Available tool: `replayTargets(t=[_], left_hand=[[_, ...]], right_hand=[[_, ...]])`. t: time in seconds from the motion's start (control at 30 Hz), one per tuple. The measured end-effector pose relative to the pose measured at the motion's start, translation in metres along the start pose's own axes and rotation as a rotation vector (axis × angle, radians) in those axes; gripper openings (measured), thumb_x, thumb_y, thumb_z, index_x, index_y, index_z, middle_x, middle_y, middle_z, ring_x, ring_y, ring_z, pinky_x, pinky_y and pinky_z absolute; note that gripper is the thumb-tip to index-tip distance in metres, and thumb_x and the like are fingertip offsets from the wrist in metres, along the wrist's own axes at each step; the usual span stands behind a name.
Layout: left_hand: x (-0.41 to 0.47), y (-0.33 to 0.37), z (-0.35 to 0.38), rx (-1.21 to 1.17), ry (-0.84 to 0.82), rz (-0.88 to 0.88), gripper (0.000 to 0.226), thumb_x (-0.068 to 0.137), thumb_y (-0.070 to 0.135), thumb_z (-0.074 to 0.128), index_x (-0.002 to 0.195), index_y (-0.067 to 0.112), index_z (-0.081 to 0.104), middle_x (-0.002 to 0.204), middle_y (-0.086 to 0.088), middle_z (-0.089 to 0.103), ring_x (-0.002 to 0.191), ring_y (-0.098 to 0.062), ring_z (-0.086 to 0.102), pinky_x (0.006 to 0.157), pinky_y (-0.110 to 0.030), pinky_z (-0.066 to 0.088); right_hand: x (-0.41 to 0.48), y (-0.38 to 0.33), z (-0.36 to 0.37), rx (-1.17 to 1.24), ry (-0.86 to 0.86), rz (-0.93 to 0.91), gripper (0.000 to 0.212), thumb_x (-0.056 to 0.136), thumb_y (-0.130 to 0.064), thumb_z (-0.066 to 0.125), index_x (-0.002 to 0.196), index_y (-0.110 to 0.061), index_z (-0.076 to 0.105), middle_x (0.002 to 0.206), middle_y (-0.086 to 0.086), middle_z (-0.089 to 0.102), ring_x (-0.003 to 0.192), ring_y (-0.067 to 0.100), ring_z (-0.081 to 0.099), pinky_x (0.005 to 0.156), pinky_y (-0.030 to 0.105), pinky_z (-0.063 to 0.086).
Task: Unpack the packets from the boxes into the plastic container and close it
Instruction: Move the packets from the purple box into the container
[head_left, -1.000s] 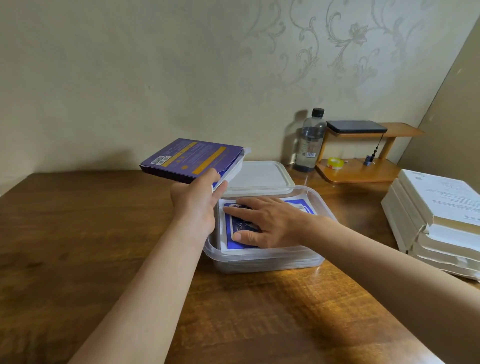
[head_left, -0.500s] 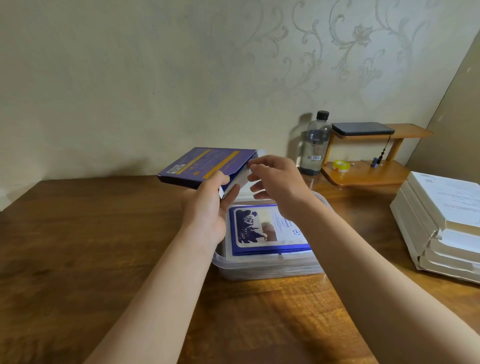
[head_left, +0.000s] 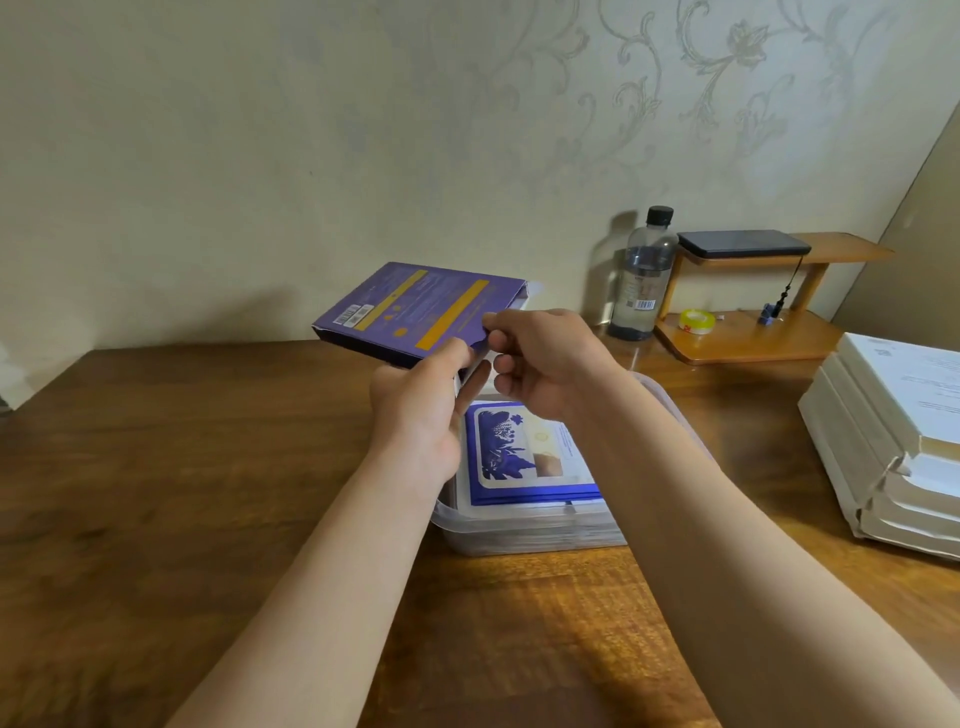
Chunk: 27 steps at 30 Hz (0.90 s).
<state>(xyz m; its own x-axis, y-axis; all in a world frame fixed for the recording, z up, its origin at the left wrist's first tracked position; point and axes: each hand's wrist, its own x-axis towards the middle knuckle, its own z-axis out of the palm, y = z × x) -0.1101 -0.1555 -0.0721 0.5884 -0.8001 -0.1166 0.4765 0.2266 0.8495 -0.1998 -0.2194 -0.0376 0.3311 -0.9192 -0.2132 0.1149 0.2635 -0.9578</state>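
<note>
A flat purple box (head_left: 410, 312) with yellow stripes hangs in the air above the table, held at its near corner by my left hand (head_left: 423, 410). My right hand (head_left: 545, 364) pinches the box's open right end with its fingertips. Below both hands sits the clear plastic container (head_left: 519, 535), with blue and white packets (head_left: 519, 457) stacked flat inside. The container's lid is hidden behind my hands.
A dark-capped water bottle (head_left: 644, 275) stands at the back by the wall. Beside it is a small wooden shelf (head_left: 748, 338) with a black device on top and a tape roll (head_left: 696, 319) below. Stacked white books (head_left: 898, 441) lie at the right.
My right hand lifted off the packets in the container and rose to the open end of the purple box. The box shifted slightly right in my left hand.
</note>
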Motion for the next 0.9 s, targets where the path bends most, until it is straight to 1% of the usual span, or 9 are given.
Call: replayTargets(t=[0.1,0.27,0.37,0.47,0.57,0.63,0.67,0.77,0.9], left_hand=[[0.0,0.001,-0.001,-0.027,0.021,0.001,0.02,0.085,-0.007,0.07,0.099,0.007,0.067,0.081,0.0,0.076,0.068,-0.013,0.075,0.067,-0.03,0.062],[0.0,0.002,-0.001,-0.039,0.103,0.011,0.03,0.084,-0.003,0.073,0.108,0.008,0.06,0.089,-0.004,0.075,0.064,-0.013,0.076,0.05,-0.023,0.055],[0.001,0.004,-0.002,-0.061,0.149,0.018,0.03,0.085,-0.002,0.074,0.106,0.013,0.058,0.091,-0.002,0.073,0.06,-0.009,0.074,0.046,-0.02,0.052],[0.003,0.006,-0.005,-0.065,0.162,0.014,0.043,0.084,0.0,0.075,0.121,0.011,0.057,0.097,-0.002,0.072,0.07,-0.011,0.075,0.047,-0.019,0.053],[0.006,0.004,-0.007,-0.071,0.16,0.002,0.046,0.084,0.001,0.076,0.124,0.009,0.056,0.104,-0.004,0.073,0.081,-0.015,0.075,0.049,-0.021,0.054],[0.006,0.003,-0.007,-0.082,0.151,0.004,0.048,0.083,0.001,0.077,0.126,0.008,0.056,0.104,-0.005,0.073,0.08,-0.016,0.076,0.051,-0.023,0.056],[0.006,0.002,-0.006,-0.085,0.145,0.005,0.048,0.083,0.001,0.077,0.127,0.008,0.057,0.103,-0.005,0.074,0.077,-0.016,0.076,0.052,-0.024,0.057],[0.004,0.001,-0.003,-0.075,0.142,-0.021,0.049,0.081,0.0,0.077,0.126,0.004,0.057,0.103,-0.011,0.075,0.067,-0.018,0.076,0.05,-0.027,0.057],[0.004,-0.001,-0.001,-0.056,0.124,-0.059,0.052,0.079,0.0,0.078,0.127,-0.001,0.058,0.103,-0.017,0.074,0.062,-0.02,0.075,0.049,-0.028,0.056]], right_hand=[[0.003,0.003,0.001,-0.035,0.023,-0.003,0.013,0.091,-0.014,0.069,0.081,-0.011,0.061,0.048,-0.003,0.05,0.04,0.013,0.035,0.043,0.022,0.033],[0.003,0.007,-0.006,-0.087,0.032,-0.025,0.026,0.088,-0.026,0.075,0.077,-0.014,0.056,0.05,-0.003,0.044,0.041,0.012,0.031,0.043,0.024,0.028],[0.001,0.009,-0.012,-0.098,0.034,-0.044,0.027,0.092,-0.03,0.071,0.078,-0.014,0.054,0.051,-0.002,0.044,0.04,0.012,0.031,0.042,0.023,0.029],[-0.004,0.006,-0.019,-0.229,0.098,-0.11,0.028,0.098,-0.031,0.06,0.079,-0.01,0.06,0.055,0.001,0.05,0.042,0.014,0.039,0.043,0.024,0.036],[-0.006,0.01,-0.031,-0.658,0.289,-0.409,0.014,0.097,-0.022,0.054,0.1,-0.011,0.062,0.077,0.002,0.066,0.064,0.02,0.063,0.056,0.037,0.055],[-0.004,0.019,-0.04,-1.124,0.382,-0.799,0.033,0.091,-0.011,0.059,0.123,-0.016,0.057,0.108,0.006,0.064,0.095,0.025,0.062,0.065,0.041,0.054],[-0.001,0.024,-0.044,-1.286,0.342,-0.986,0.043,0.086,-0.006,0.063,0.127,-0.015,0.056,0.117,0.01,0.06,0.102,0.03,0.059,0.065,0.041,0.053],[0.007,0.033,-0.045,-1.41,0.21,-1.292,0.035,0.077,-0.002,0.07,0.111,-0.006,0.067,0.113,0.017,0.062,0.096,0.038,0.06,0.068,0.044,0.053],[0.01,0.036,-0.041,-1.419,0.217,-1.453,0.012,0.079,-0.004,0.064,0.09,-0.007,0.07,0.092,0.011,0.066,0.078,0.034,0.059,0.065,0.041,0.047]])
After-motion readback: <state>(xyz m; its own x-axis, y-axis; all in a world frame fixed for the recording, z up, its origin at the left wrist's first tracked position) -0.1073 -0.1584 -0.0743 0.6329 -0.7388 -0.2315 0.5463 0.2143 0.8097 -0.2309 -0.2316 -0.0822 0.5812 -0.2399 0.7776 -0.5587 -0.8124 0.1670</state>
